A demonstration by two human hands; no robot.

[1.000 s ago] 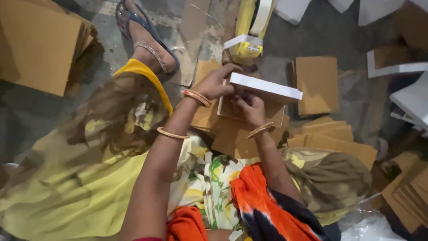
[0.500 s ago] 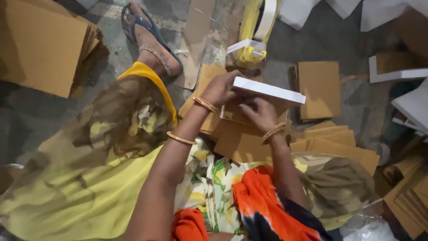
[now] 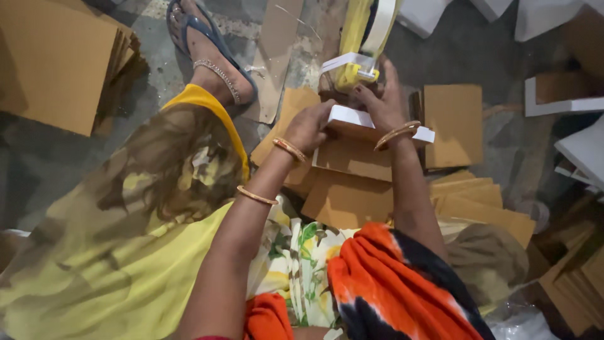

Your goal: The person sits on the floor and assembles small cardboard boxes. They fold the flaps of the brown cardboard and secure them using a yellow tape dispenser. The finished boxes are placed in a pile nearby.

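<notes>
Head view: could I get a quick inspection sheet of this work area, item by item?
Surface: grey floor, scuffed.
Job's things: flat white box over brown cardboard sheets.
Clutter: cardboard stack; yellow tape dispenser; white boxes.
Hands: left hand grips the box's near end; right hand reaches over it to the dispenser.
Cables: nothing seen.
Surroundings: sandalled foot, yellow garment.

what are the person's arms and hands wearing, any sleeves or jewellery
Both forearms are bare, with no sleeves in view. The left arm carries two thin gold-coloured bangles, one at the wrist and one further up the forearm. The right hand has a single gold-coloured bangle at its wrist. No gloves; whether there are rings cannot be told.
</notes>
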